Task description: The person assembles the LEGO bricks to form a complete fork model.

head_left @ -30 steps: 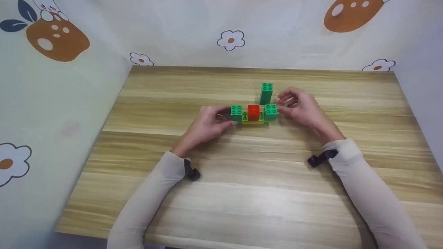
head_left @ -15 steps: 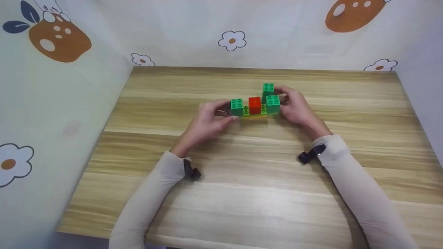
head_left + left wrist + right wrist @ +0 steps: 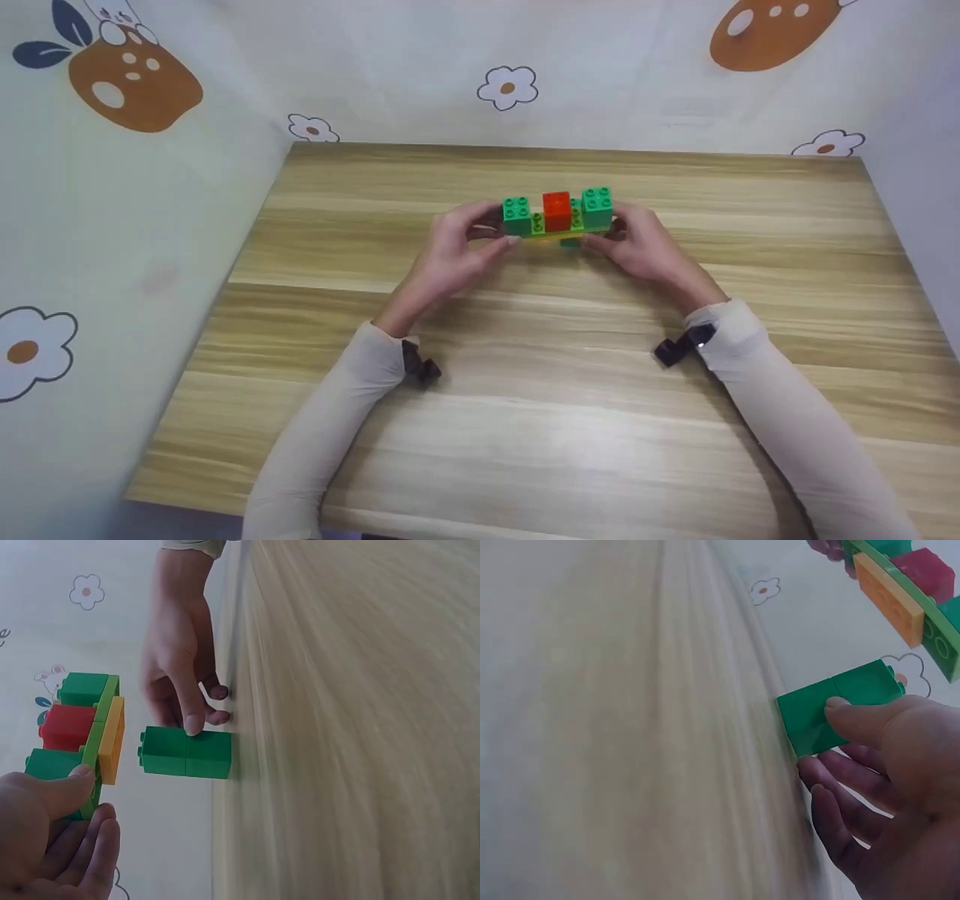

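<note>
My left hand [image 3: 457,251] grips one end of a raised toy brick assembly between thumb and fingers. Its base is a lime-green strip [image 3: 94,746] carrying a red block [image 3: 556,212] between two green blocks, the left one [image 3: 517,217] nearest that hand. Under the strip's middle sits a yellow brick [image 3: 112,739]. A stack of two green blocks [image 3: 186,753] stands upright at the table surface below the assembly, studs up. My right hand [image 3: 641,244] pinches this stack, thumb on its near face. From the head, the assembly hides most of the stack.
The wood-grain table [image 3: 525,360] extends around both hands. Pale walls [image 3: 397,82] printed with flowers and fruit border its back and sides. A dark wrist camera [image 3: 421,364] sits on the left sleeve, another camera [image 3: 684,345] on the right.
My left hand has lifted the assembly up and away from me, over the green stack. My right hand has moved left and taken hold of the stack.
</note>
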The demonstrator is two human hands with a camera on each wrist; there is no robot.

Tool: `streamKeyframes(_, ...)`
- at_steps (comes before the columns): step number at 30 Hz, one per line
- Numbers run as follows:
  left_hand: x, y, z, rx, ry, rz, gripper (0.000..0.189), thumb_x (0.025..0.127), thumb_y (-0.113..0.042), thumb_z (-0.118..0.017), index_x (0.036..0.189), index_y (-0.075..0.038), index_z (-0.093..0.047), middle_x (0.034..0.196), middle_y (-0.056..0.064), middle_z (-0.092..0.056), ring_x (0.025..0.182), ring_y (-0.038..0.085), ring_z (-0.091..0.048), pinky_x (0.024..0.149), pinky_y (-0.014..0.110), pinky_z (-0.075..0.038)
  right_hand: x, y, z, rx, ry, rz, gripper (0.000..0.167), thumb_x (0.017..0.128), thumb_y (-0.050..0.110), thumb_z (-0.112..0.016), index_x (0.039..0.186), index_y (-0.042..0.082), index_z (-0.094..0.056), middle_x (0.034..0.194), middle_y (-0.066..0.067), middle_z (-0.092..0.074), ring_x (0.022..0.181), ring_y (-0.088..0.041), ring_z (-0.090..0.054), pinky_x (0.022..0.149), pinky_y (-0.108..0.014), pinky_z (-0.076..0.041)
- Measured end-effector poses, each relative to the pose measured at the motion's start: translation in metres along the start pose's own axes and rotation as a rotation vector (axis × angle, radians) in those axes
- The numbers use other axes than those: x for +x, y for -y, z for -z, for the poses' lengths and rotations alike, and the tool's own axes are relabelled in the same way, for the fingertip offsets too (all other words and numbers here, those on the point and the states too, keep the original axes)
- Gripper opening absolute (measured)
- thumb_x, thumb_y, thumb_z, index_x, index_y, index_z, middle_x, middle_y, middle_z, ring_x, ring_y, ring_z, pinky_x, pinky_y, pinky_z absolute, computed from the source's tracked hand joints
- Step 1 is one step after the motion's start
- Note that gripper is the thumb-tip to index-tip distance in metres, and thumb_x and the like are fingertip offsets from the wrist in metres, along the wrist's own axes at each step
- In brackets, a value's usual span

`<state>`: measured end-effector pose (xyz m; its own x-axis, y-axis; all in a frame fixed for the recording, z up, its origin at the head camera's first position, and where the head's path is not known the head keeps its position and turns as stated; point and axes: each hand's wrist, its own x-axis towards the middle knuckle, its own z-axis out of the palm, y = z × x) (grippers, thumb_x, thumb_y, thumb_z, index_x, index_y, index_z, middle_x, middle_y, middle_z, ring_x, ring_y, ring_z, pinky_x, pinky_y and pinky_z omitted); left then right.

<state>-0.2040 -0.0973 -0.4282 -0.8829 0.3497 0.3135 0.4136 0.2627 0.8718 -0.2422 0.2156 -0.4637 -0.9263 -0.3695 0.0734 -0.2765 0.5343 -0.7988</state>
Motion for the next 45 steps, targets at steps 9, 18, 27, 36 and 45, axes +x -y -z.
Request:
streamKeyframes(9,0.001,-0.003,-0.003,-0.021,-0.016,-0.012,0.043,0.096,-0.007,-0.082,0.137,-0.002,-0.068,0.128,0.011,-0.075,0.115,0.019,-0.074,0.104,0.028,-0.062,-0.018,0.011,-0.013,0.027,0.085,0.028,0.042,0.098,0.021,-0.082,0.137,0.015,-0.068,0.126,-0.009,-0.077,0.111,-0.026,-0.075,0.096,-0.046,-0.063)
streamKeyframes(18,0.000,-0.005,-0.010,-0.039,-0.023,-0.039,0.046,0.096,-0.012,-0.083,0.140,-0.004,-0.068,0.127,0.009,-0.076,0.112,0.018,-0.075,0.103,0.028,-0.062,-0.030,0.020,-0.020,0.038,0.132,0.045,0.050,0.098,0.027,-0.083,0.144,0.031,-0.062,0.129,0.000,-0.074,0.111,-0.020,-0.073,0.101,-0.045,-0.060)
streamKeyframes(27,-0.001,-0.004,-0.012,-0.094,-0.021,-0.037,0.047,0.095,-0.008,-0.083,0.139,-0.004,-0.068,0.129,0.010,-0.076,0.113,0.019,-0.076,0.102,0.028,-0.062,-0.033,0.023,-0.018,0.055,0.139,0.039,0.055,0.097,0.030,-0.084,0.146,0.037,-0.059,0.129,0.003,-0.073,0.113,-0.020,-0.072,0.102,-0.045,-0.059)
streamKeyframes(36,-0.001,-0.002,-0.011,-0.112,-0.033,-0.022,0.047,0.095,-0.008,-0.084,0.138,-0.002,-0.068,0.127,0.011,-0.077,0.112,0.021,-0.076,0.102,0.029,-0.063,-0.036,0.021,0.004,0.085,0.089,-0.014,0.058,0.091,0.044,-0.088,0.141,0.028,-0.064,0.125,-0.003,-0.075,0.104,-0.023,-0.072,0.088,-0.031,-0.063)
streamKeyframes(45,-0.004,0.000,-0.011,-0.093,-0.026,-0.019,0.044,0.095,-0.009,-0.084,0.136,-0.003,-0.070,0.123,0.010,-0.078,0.109,0.019,-0.076,0.099,0.029,-0.064,-0.043,0.025,0.024,0.194,-0.092,0.041,0.046,0.097,0.024,-0.084,0.138,0.009,-0.068,0.117,-0.010,-0.076,0.096,-0.017,-0.074,0.081,-0.020,-0.062)
